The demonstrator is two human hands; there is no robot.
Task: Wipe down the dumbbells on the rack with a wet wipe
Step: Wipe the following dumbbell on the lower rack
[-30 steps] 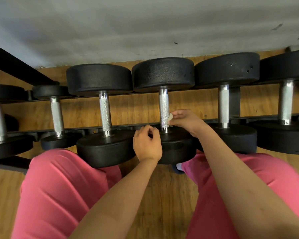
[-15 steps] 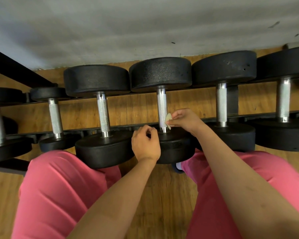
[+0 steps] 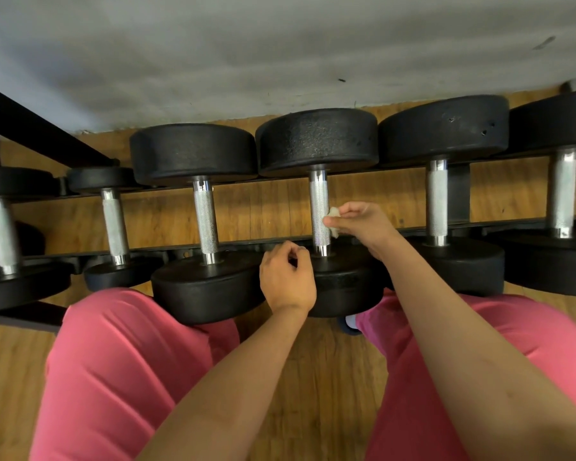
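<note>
The right hand (image 3: 363,227) is reaching out to the middle dumbbell (image 3: 316,141) on the rack (image 3: 30,124) and pinching a small crumpled white wet wipe (image 3: 334,221) between the thumb and the curled fingers. The wipe is sitting at the fingertips, on the left side of the hand, and is pressing against the right side of the dumbbell's knurled metal handle (image 3: 319,197), in its lower half, a little above the near black weight (image 3: 343,287). Part of the wipe is showing above the thumb and part below it; the rest is hiding inside the grip. The left hand (image 3: 286,281) is sitting lower and to the left, over the near weight of the same dumbbell, just beside the foot of the handle. Its back is facing the camera, its fingers are curling in toward the thumb, and it is holding nothing that shows. The two hands are lying close together but apart, with the handle standing between them. More dumbbells are lying side by side on the rack, one just to the left (image 3: 193,151) and one just to the right (image 3: 443,128). The person is crouching in pink trousers (image 3: 113,377) over a wooden floor (image 3: 323,377), facing a grey wall (image 3: 246,44).
</note>
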